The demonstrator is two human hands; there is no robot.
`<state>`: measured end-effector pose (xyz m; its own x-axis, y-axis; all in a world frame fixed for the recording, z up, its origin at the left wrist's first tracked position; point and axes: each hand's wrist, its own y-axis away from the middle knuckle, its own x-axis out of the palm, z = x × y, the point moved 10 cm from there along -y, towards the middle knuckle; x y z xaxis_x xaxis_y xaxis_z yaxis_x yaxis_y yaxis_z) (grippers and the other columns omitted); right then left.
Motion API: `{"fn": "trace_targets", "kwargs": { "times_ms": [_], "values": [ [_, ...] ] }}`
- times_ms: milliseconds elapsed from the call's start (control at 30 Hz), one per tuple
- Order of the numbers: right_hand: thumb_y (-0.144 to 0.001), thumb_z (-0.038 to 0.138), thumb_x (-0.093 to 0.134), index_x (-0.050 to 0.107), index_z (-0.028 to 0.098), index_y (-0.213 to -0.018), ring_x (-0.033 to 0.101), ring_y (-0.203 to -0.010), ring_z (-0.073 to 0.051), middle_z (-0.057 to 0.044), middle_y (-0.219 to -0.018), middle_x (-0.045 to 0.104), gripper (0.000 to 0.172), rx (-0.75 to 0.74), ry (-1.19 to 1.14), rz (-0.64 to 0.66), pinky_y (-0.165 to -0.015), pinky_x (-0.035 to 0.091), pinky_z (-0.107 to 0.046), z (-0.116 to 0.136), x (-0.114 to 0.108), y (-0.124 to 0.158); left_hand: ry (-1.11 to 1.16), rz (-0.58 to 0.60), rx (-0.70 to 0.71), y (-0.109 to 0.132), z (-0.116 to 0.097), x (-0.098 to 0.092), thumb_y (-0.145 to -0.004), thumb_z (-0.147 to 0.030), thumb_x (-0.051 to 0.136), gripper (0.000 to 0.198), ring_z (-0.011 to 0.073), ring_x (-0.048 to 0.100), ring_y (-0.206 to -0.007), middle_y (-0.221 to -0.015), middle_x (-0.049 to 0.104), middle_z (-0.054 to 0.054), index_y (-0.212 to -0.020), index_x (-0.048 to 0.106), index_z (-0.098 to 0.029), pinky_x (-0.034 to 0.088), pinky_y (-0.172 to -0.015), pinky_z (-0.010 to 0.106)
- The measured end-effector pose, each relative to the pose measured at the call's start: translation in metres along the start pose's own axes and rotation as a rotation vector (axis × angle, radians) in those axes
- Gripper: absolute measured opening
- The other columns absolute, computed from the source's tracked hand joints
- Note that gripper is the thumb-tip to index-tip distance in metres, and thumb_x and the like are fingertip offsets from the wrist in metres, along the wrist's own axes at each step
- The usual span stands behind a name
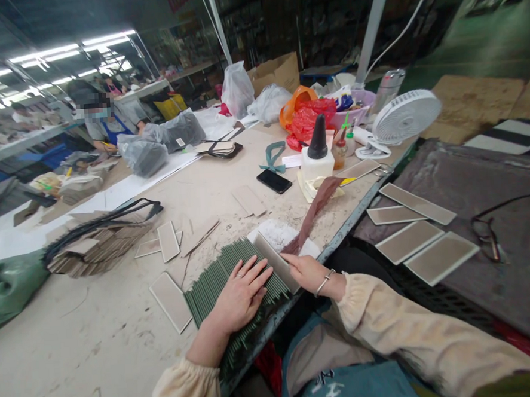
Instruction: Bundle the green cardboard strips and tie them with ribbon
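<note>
A tight row of thin panels with green edges stands on edge at the table's near side. My left hand lies flat over the row, its fingers spread. At the row's right end, a panel shows its beige face. My right hand is closed at that end panel's edge, the index finger along it; the other fingertips are partly hidden. Just beyond the right hand, a brown cloth strip runs over a white cloth. A loose beige panel lies left of the row.
Bundled beige pieces and a green bag are to the left. Further back are a phone, a white bottle with black nozzle and a fan. More panels and glasses lie on the right. A co-worker is behind.
</note>
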<state>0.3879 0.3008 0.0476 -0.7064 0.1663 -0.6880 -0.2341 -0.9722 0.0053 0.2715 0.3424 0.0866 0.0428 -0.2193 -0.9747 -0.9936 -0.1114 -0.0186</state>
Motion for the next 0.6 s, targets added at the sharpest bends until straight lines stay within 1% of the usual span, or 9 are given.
{"fn": "trace_targets", "kwargs": {
  "times_ms": [100, 267, 367, 433, 500, 600],
  "values": [
    [-0.085, 0.014, 0.036, 0.045, 0.022, -0.135, 0.065, -0.095, -0.020, -0.005, -0.111, 0.068, 0.052, -0.025, 0.023, 0.003, -0.083, 0.048, -0.028, 0.004, 0.002, 0.002, 0.006, 0.003, -0.010, 0.000, 0.000, -0.001, -0.093, -0.026, 0.037, 0.048, 0.0238, 0.024, -0.139, -0.147, 0.036, 0.002, -0.141, 0.032, -0.032, 0.021, -0.112, 0.055],
    [-0.085, 0.019, 0.037, 0.034, 0.016, -0.141, 0.068, -0.084, -0.025, -0.011, -0.103, 0.069, 0.056, 0.002, 0.126, 0.041, -0.075, 0.050, -0.033, 0.001, 0.011, 0.004, 0.008, 0.002, -0.005, 0.001, -0.002, -0.002, -0.092, -0.026, 0.037, 0.049, 0.0233, 0.024, -0.139, -0.146, 0.038, 0.002, -0.141, 0.032, -0.032, 0.021, -0.112, 0.054],
    [-0.085, 0.019, 0.039, 0.031, 0.015, -0.142, 0.067, -0.087, -0.025, -0.012, -0.105, 0.069, 0.058, 0.012, 0.117, 0.042, -0.077, 0.050, -0.034, -0.003, 0.016, 0.004, 0.005, 0.003, -0.004, 0.001, -0.001, -0.002, -0.092, -0.025, 0.037, 0.049, 0.0235, 0.023, -0.139, -0.146, 0.037, 0.002, -0.141, 0.032, -0.031, 0.021, -0.112, 0.054],
    [-0.085, 0.019, 0.039, 0.033, 0.016, -0.142, 0.067, -0.091, -0.025, -0.012, -0.111, 0.067, 0.057, 0.014, 0.081, 0.025, -0.081, 0.050, -0.035, -0.006, 0.016, 0.004, 0.004, 0.004, -0.004, 0.001, -0.001, -0.001, -0.092, -0.025, 0.037, 0.049, 0.0236, 0.023, -0.139, -0.146, 0.037, 0.002, -0.141, 0.032, -0.031, 0.021, -0.113, 0.054],
    [-0.085, 0.019, 0.039, 0.037, 0.016, -0.140, 0.064, -0.098, -0.025, -0.012, -0.118, 0.063, 0.055, 0.029, 0.029, -0.013, -0.086, 0.049, -0.036, -0.012, 0.012, 0.003, 0.005, 0.004, -0.007, 0.001, -0.001, -0.002, -0.092, -0.025, 0.037, 0.049, 0.0235, 0.023, -0.139, -0.146, 0.037, 0.001, -0.140, 0.032, -0.032, 0.020, -0.113, 0.054],
    [-0.082, 0.018, 0.042, 0.046, 0.013, -0.133, 0.059, -0.108, -0.025, -0.012, -0.123, 0.061, 0.051, 0.123, -0.082, -0.125, -0.095, 0.045, -0.038, -0.031, -0.005, -0.001, 0.007, 0.004, -0.008, 0.001, -0.001, -0.001, -0.092, -0.025, 0.037, 0.049, 0.0235, 0.023, -0.139, -0.146, 0.037, 0.001, -0.140, 0.032, -0.032, 0.020, -0.113, 0.054]
  ]
}}
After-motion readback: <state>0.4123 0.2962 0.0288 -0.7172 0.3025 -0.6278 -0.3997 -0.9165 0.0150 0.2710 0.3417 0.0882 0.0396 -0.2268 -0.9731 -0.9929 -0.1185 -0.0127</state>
